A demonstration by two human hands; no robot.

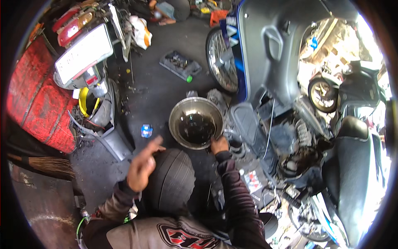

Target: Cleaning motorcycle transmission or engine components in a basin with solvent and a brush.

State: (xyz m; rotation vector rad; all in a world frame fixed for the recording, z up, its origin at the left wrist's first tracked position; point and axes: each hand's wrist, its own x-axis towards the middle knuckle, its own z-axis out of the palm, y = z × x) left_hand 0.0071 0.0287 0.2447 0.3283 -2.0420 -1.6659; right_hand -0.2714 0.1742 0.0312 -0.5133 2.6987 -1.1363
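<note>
A round metal pan with dark oily liquid in it stands out in front of me. My right hand grips the pan's near right rim. Held up over my knee, my left hand is empty with its fingers apart, left of the pan and not touching it. A small blue packet lies on the floor left of the pan. Right beside the pan are greasy metal engine parts and a grey footrest panel of the blue and grey motorcycle.
A grey parts tray lies beyond the pan, a green cap at its edge. To the left are a motorcycle's rear end with tail light, a red drum and a broom. Another person is at the top.
</note>
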